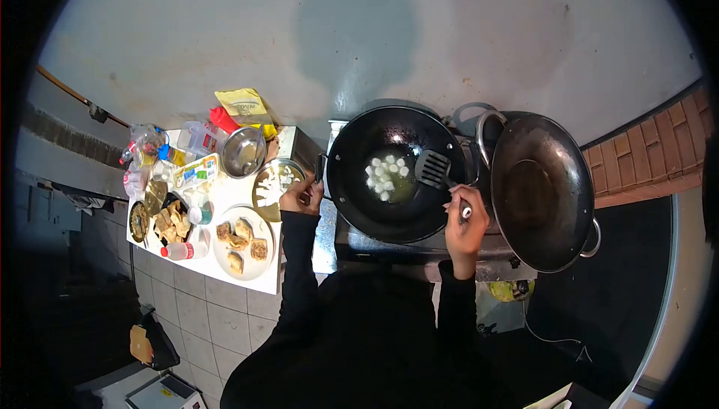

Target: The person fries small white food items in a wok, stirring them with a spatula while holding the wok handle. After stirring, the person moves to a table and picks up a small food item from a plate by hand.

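Observation:
A black wok (367,214) sits on the stove in front of me, with a cluster of white cubes (386,177) in a little shiny liquid at its bottom. My right hand (466,223) is closed round the handle of a black slotted spatula (433,169). The spatula's head is over the right side of the wok, apart from the cubes. At the wok's left side, my left hand (302,195) is closed on the wok's handle (320,168). Close beside that hand stands a bowl (268,213) with more white pieces, partly hidden by the hand.
A second, larger wok (543,184) stands to the right. On the white table (264,283) at left are a plate (264,255) of browned pieces, a metal bowl (243,152), a red-capped bottle (183,250) and a yellow packet (243,105). A wall (479,27) rises behind the stove.

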Demonstrator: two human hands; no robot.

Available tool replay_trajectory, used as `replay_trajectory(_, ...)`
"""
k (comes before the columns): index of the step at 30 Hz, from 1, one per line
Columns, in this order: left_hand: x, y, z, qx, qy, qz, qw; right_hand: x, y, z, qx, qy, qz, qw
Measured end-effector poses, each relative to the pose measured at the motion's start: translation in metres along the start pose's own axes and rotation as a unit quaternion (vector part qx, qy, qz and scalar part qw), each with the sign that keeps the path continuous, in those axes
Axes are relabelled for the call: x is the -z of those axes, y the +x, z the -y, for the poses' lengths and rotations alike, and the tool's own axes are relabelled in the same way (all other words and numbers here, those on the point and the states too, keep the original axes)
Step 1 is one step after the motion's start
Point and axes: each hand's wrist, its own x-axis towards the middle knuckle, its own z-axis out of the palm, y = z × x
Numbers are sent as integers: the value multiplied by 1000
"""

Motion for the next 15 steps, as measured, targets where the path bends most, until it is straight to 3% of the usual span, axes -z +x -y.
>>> replay_trajectory(3,0,-1,1,4,8,1,1000,-10,-2,-14,36,-74,-15,996)
replay_trajectory(6,0,-1,-2,-6,9,-6,1000,-19,-6,-7,-36,15,23,999)
replay_trajectory(11,-1,-2,0,-17,2,-16,1000,-15,-1,-3,-25,96,-14,995)
replay_trajectory(15,-2,-2,3,-17,5,-14,1000,-15,3,-11,57,-37,-1,998)
